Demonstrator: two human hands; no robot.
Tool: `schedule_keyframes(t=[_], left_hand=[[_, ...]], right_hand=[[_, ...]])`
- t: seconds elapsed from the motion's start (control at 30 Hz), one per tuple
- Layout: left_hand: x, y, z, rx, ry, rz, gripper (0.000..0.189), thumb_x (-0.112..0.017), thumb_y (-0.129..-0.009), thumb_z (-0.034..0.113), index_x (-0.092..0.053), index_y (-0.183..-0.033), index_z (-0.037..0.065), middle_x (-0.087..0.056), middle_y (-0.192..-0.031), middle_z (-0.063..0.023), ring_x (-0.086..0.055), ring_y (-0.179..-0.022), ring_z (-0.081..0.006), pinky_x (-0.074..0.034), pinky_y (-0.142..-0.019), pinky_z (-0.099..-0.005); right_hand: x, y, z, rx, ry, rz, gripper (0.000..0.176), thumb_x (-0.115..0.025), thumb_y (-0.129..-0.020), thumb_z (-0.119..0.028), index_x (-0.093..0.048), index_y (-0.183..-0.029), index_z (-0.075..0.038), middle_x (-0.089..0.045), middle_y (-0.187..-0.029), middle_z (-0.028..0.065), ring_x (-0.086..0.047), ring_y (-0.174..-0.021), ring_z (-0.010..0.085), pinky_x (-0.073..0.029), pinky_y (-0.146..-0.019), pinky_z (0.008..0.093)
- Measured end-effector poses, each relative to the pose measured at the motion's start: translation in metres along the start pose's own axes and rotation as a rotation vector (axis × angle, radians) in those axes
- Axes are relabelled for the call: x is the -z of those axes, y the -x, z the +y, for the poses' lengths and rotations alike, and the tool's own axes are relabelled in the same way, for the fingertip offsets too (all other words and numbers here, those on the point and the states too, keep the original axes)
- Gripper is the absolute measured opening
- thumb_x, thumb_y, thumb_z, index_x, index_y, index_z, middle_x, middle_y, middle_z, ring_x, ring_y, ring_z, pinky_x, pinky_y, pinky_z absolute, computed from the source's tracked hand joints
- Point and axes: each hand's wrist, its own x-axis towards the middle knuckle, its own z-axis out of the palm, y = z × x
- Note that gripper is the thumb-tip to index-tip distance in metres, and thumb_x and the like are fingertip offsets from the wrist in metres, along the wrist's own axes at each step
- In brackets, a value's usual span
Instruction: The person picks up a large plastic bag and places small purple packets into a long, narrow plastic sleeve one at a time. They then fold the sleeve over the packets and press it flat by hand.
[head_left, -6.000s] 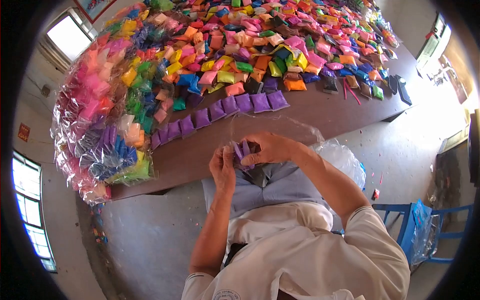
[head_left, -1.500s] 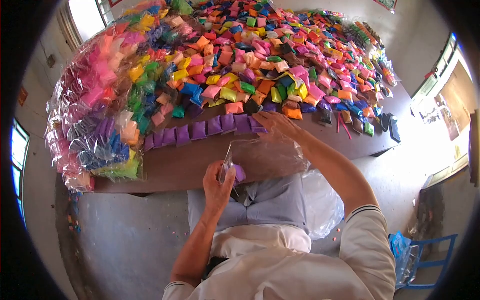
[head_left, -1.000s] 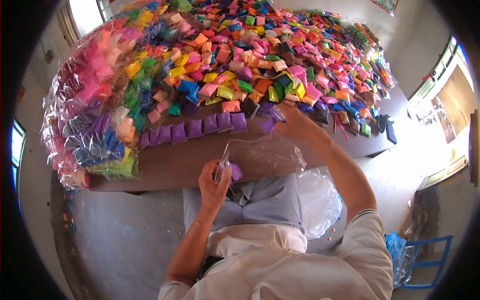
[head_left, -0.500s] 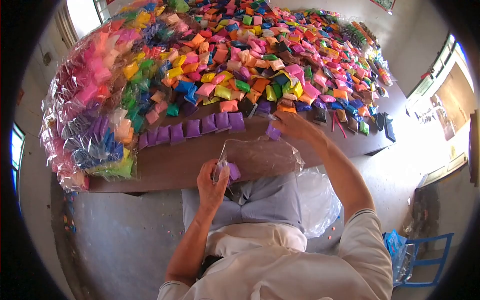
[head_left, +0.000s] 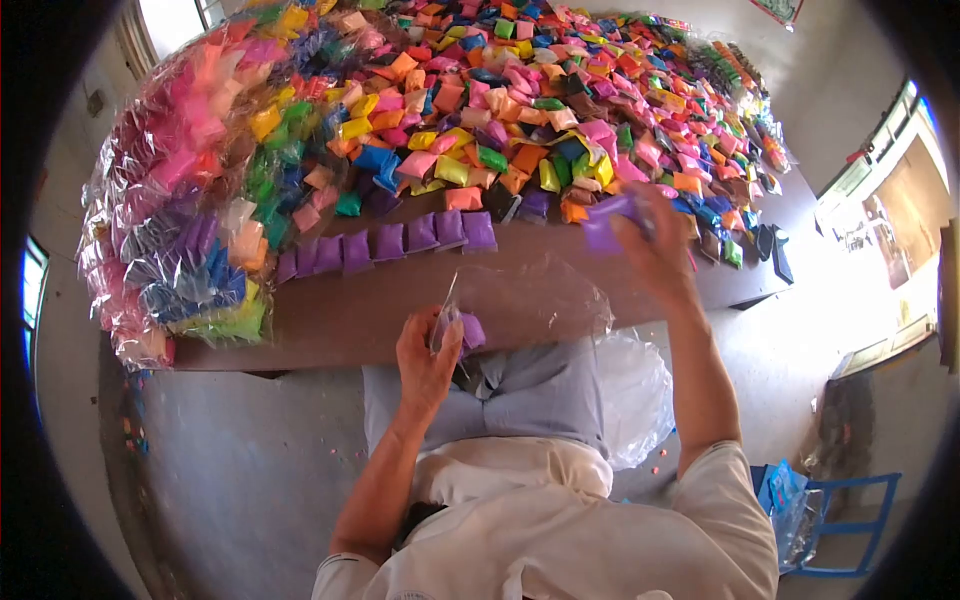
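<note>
My left hand (head_left: 428, 352) is closed on the edge of a clear plastic bag (head_left: 545, 300), which spreads out to the right above the table's near edge. One small purple packet (head_left: 471, 331) shows beside my left fingers, at the bag's left end. Over the right front of the table, my right hand (head_left: 655, 238) grips another purple packet (head_left: 608, 224); both are smeared by motion. A row of several purple packets (head_left: 420, 232) lies on the brown table (head_left: 330, 335), left of centre.
A big heap of coloured packets (head_left: 520, 120) covers the table's back. Filled clear bags (head_left: 175, 200) pile up at left. Black pieces (head_left: 775, 252) lie at the right corner. A clear plastic sack (head_left: 640, 400) is beside my legs, and a blue chair (head_left: 845, 525) stands at lower right.
My right hand has moved right with a purple packet, away from the spot just behind the bag. My left hand still holds the bag in nearly the same place.
</note>
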Motion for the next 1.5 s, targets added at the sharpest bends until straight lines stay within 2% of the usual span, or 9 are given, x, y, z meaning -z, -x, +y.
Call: schedule_keyframes(t=[0.17,0.23,0.43,0.53,0.63,0.83,1.13,1.23,1.5], left_hand=[[-0.003,-0.002,-0.006,-0.020,-0.033,-0.006,0.033,-0.065,-0.091,0.032,-0.062,-0.104,0.002,-0.058,-0.085,-0.0020,-0.052,-0.078,-0.0111,-0.043,-0.069,-0.0270],[0.000,-0.001,-0.001,0.019,-0.045,-0.015,0.034,-0.065,-0.091,0.033,-0.062,-0.104,0.002,-0.058,-0.085,-0.0018,-0.052,-0.077,-0.0109,-0.043,-0.068,-0.0270],[-0.003,0.000,-0.012,0.008,0.019,0.038,0.033,-0.070,-0.087,0.027,-0.061,-0.097,-0.003,-0.058,-0.085,-0.0085,-0.055,-0.076,-0.0162,-0.045,-0.067,-0.0283],[-0.004,-0.002,-0.016,0.001,0.084,0.033,0.028,-0.069,-0.087,0.023,-0.060,-0.090,-0.003,-0.060,-0.089,-0.0112,-0.056,-0.076,-0.0194,-0.045,-0.069,-0.0303],[-0.002,-0.004,-0.012,-0.105,-0.042,0.037,0.027,-0.069,-0.087,0.022,-0.058,-0.083,-0.003,-0.061,-0.093,-0.0142,-0.057,-0.078,-0.0230,-0.045,-0.071,-0.0327],[-0.003,-0.002,-0.013,0.023,0.067,0.029,0.029,-0.069,-0.087,0.022,-0.055,-0.078,-0.002,-0.062,-0.095,-0.0168,-0.058,-0.080,-0.0272,-0.046,-0.073,-0.0347],[-0.004,-0.007,-0.015,0.041,0.170,0.017,0.025,-0.059,-0.096,0.022,-0.062,-0.101,-0.002,-0.059,-0.089,-0.0044,-0.052,-0.077,-0.0096,-0.042,-0.064,-0.0246],[-0.004,-0.024,-0.011,0.180,0.158,0.014,0.023,-0.056,-0.097,0.022,-0.063,-0.099,-0.001,-0.056,-0.080,0.0016,-0.046,-0.072,-0.0065,-0.039,-0.060,-0.0224],[-0.004,-0.037,-0.013,0.161,0.148,-0.017,0.027,-0.056,-0.098,0.024,-0.065,-0.098,-0.001,-0.056,-0.079,0.0037,-0.045,-0.072,-0.0054,-0.039,-0.062,-0.0222]], right_hand=[[0.051,0.077,-0.061,0.079,-0.420,-0.182,0.045,-0.071,-0.074,-0.023,-0.061,-0.113,-0.003,-0.065,-0.098,0.0091,-0.064,-0.088,0.0170,-0.049,-0.076,0.0294],[0.036,0.087,-0.082,0.103,-0.261,-0.401,0.046,-0.069,-0.075,-0.023,-0.059,-0.114,-0.002,-0.067,-0.092,0.0140,-0.068,-0.081,0.0263,-0.052,-0.071,0.0343],[-0.068,0.071,-0.049,0.010,0.064,-0.294,0.039,-0.066,-0.080,-0.024,-0.054,-0.108,0.000,-0.065,-0.086,0.0252,-0.064,-0.070,0.0426,-0.051,-0.061,0.0478],[-0.096,0.064,-0.045,-0.071,0.215,-0.384,0.037,-0.064,-0.082,-0.027,-0.055,-0.105,0.000,-0.065,-0.088,0.0267,-0.064,-0.075,0.0431,-0.050,-0.067,0.0503],[-0.109,0.071,-0.038,-0.063,0.223,-0.467,0.049,-0.069,-0.079,-0.026,-0.055,-0.118,-0.001,-0.064,-0.100,0.0242,-0.063,-0.093,0.0410,-0.050,-0.082,0.0456],[-0.091,0.071,-0.032,-0.010,-0.003,-0.676,0.073,-0.077,-0.072,-0.035,-0.050,-0.130,0.000,-0.055,-0.119,0.0242,-0.057,-0.108,0.0395,-0.047,-0.092,0.0411],[-0.112,0.056,-0.002,0.095,-0.117,-0.730,0.058,-0.081,-0.071,-0.029,-0.060,-0.118,0.000,-0.066,-0.104,0.0199,-0.064,-0.097,0.0336,-0.049,-0.086,0.0392],[-0.125,0.040,0.014,0.130,-0.089,-0.714,0.055,-0.081,-0.072,-0.030,-0.062,-0.115,-0.003,-0.067,-0.103,0.0187,-0.064,-0.096,0.0345,-0.049,-0.084,0.0390],[-0.127,0.016,0.017,0.150,-0.021,-0.809,0.059,-0.082,-0.067,-0.042,-0.063,-0.105,-0.002,-0.066,-0.096,0.0190,-0.063,-0.091,0.0361,-0.048,-0.080,0.0401]])
